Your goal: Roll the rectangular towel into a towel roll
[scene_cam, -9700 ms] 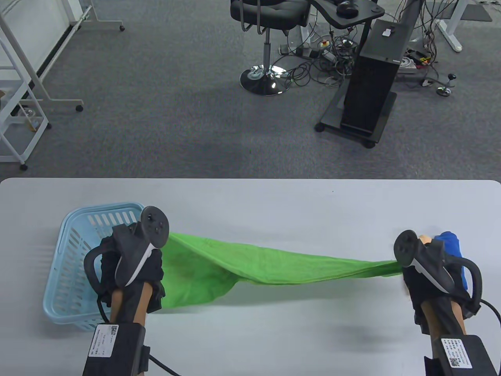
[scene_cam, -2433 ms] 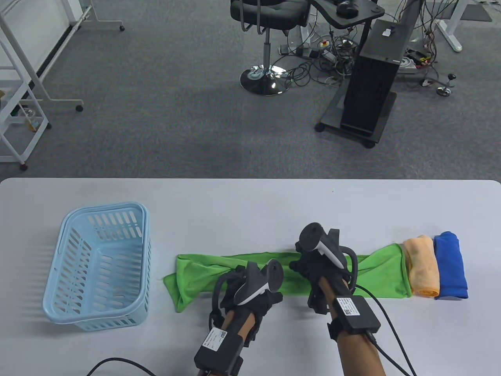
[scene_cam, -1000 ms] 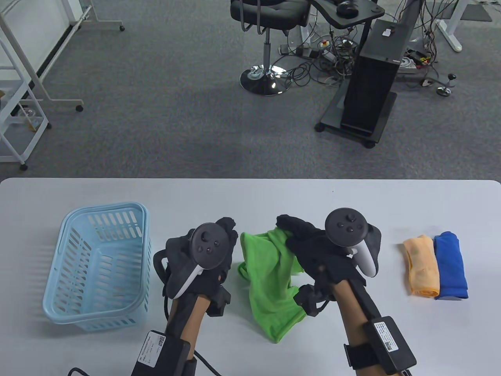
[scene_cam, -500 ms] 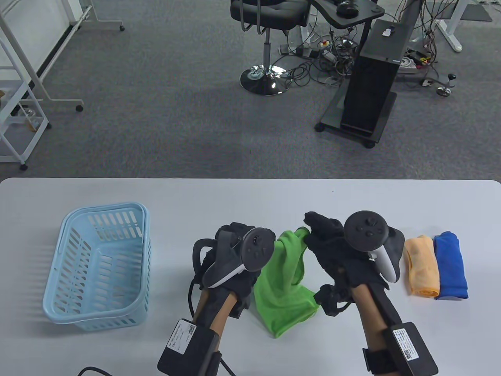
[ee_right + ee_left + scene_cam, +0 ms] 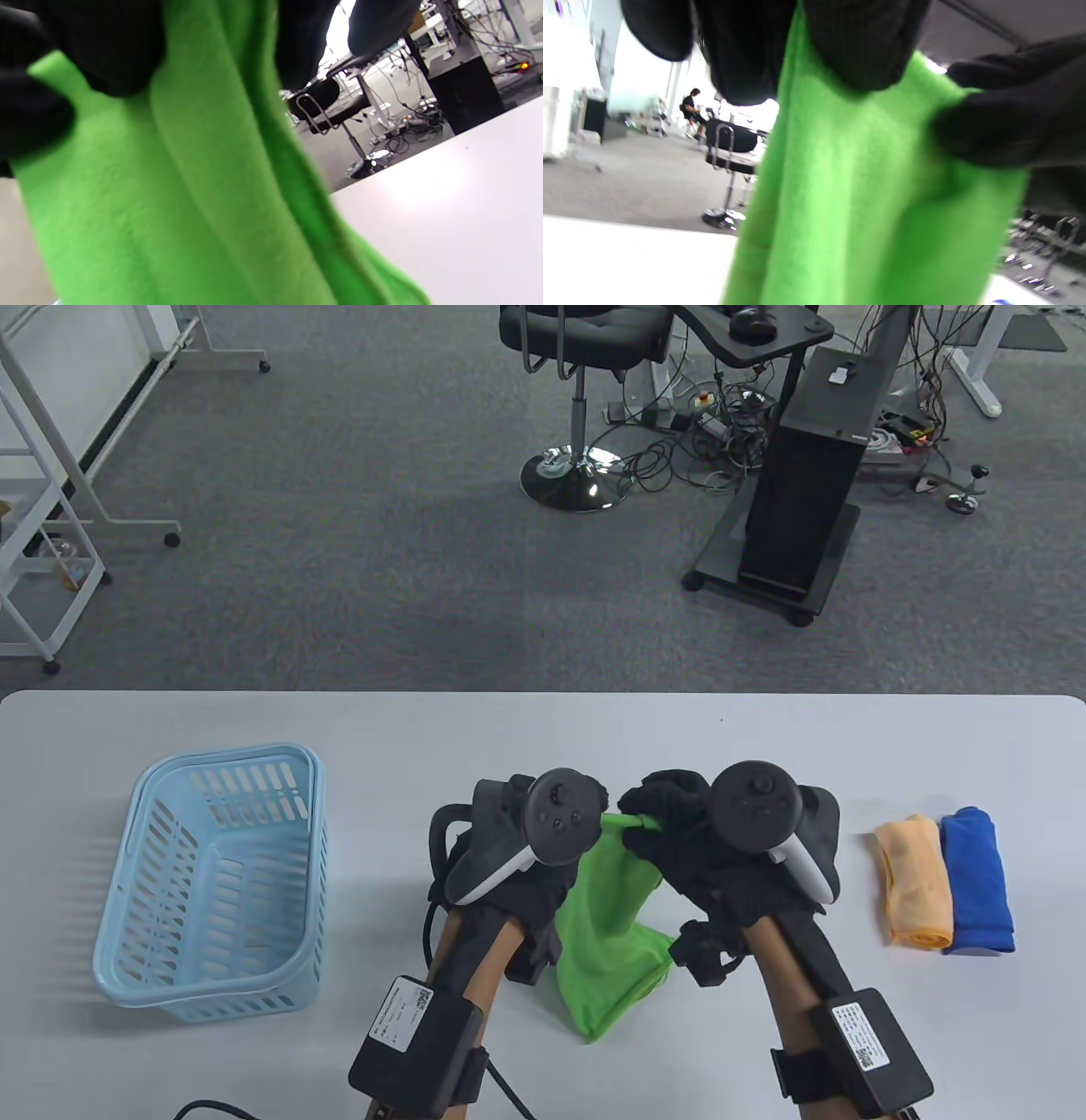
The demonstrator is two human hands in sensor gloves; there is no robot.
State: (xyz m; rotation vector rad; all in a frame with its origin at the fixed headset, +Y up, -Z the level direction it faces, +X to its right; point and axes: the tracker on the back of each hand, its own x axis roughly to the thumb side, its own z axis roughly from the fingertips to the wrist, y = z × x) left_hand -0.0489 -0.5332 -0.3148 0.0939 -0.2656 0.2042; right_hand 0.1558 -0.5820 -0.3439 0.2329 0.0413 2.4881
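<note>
The soft bright-green rectangular towel point(image 5: 612, 925) is now pinched at its top edge by the left hand point(image 5: 517, 857) and right hand point(image 5: 721, 848), drawn closer together than half a second ago. It hangs between them, its lower end reaching the table below; rolling is not yet begun.

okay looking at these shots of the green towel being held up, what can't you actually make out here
- Top edge of the green towel: in the table view the left hand and right hand with their trackers cover it.
- Whether the towel's lower tip touches the table: unclear from above, and cut off in both wrist views.
- Towel folds: blurred close up in the wrist views.
- Far side of the blue towel: hidden by its own bulk.
</note>
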